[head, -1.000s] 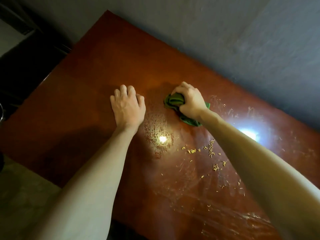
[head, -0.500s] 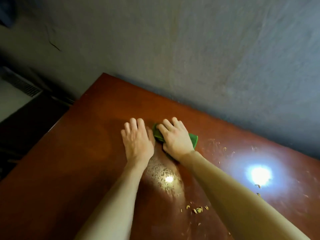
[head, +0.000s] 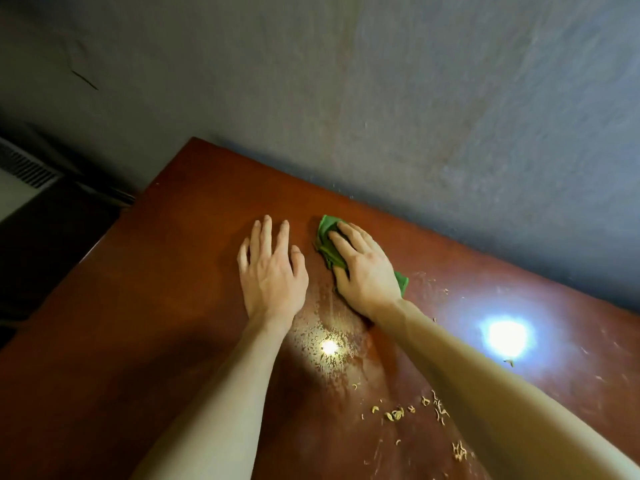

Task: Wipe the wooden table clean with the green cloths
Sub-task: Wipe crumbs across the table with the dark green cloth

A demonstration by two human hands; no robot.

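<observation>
Green cloth (head: pixel 328 250) lies bunched under the right hand (head: pixel 367 271), whose straight fingers press it onto the wooden table (head: pixel 156 306). Just beside it the left hand (head: pixel 273 271) rests flat, fingers spread, holding nothing. Crumbs (head: pixel 394 414) and smears lie well back from the fingertips, past both wrists, so most of the wiping looks undone.

The grey wall (head: pixel 381 133) is closing off the way just beyond the green cloth (head: pixel 327 245). Just left of the cloth, the left hand (head: pixel 273 271) is lying flat, leaving a narrow gap. Farther left, the table (head: pixel 156 289) is stretching open. Nearer than the cloth, crumbs (head: pixel 394 414) are littering the wood.
</observation>
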